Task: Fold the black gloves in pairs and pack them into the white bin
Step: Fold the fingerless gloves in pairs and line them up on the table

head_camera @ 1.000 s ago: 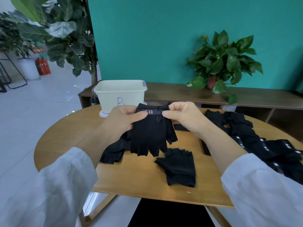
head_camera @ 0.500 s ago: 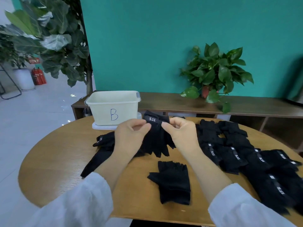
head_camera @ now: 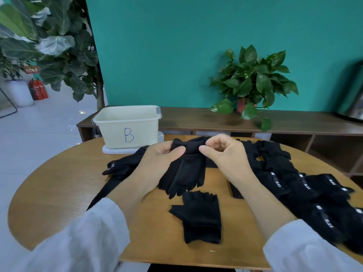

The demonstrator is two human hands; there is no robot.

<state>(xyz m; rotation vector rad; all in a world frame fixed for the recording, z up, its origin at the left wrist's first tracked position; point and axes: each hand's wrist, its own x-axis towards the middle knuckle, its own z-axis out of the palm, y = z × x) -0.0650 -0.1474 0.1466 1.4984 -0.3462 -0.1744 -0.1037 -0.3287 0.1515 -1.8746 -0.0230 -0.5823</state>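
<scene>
I am holding up a black glove (head_camera: 185,169) over the tabletop (head_camera: 59,185) with both hands. My left hand (head_camera: 159,160) is pinching the cuff end on one side, and my right hand (head_camera: 225,154) is pinching it on the other side, with its fingers curled in. The glove's fingers are hanging down, just above the wood. I think I am holding it by the top so it is hanging straight and flat, which should make it easy to line up with its partner.

A second glove (head_camera: 198,216) is lying flat right under my hands, close to me. I think it is waiting there to be the other half of the pair, so I do not have to reach far.

The white bin (head_camera: 127,126) with a blue letter B on it is standing at the far edge, just past my left hand. It is sitting on what looks like its own lid. I cannot see down inside it, so I cannot tell if any gloves are packed yet.

A big pile of gloves (head_camera: 306,185) is spreading out on my right, touching and lying over each other. A few more gloves (head_camera: 121,165) are lying on my left, near the bin. So I am guessing lots of folding is left to do
</scene>
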